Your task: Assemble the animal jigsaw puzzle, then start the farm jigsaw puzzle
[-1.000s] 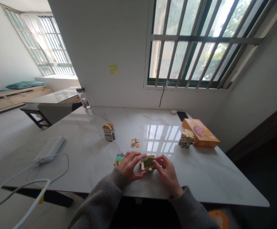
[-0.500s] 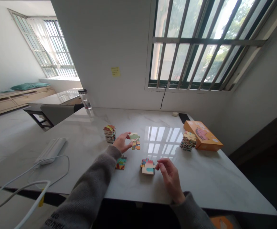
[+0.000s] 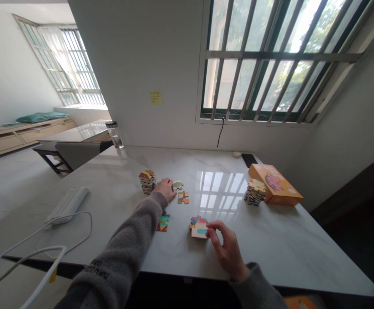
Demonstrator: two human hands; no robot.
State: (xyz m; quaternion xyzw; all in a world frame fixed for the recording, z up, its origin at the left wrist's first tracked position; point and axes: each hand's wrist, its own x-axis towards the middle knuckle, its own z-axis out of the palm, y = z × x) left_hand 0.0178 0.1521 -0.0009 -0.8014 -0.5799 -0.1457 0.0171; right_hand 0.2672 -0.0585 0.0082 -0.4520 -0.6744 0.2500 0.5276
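Perhaps brushing could topple the tall puzzle stack [image 3: 147, 183] beside the left hand [image 3: 165, 189], or skew the puzzle pile [image 3: 200, 231] at the curled right hand [image 3: 228, 249]; both grips are unclear.

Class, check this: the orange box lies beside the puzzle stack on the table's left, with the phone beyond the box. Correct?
Wrong side: the head view shows the orange box beside the puzzle stack on the right of the table, with the phone beyond the box.

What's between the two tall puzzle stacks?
Head view, going from the left stack to the right stack: left hand, green piece by its fingers, orange piece slightly nearer the person, then bare tabletop with window glare.
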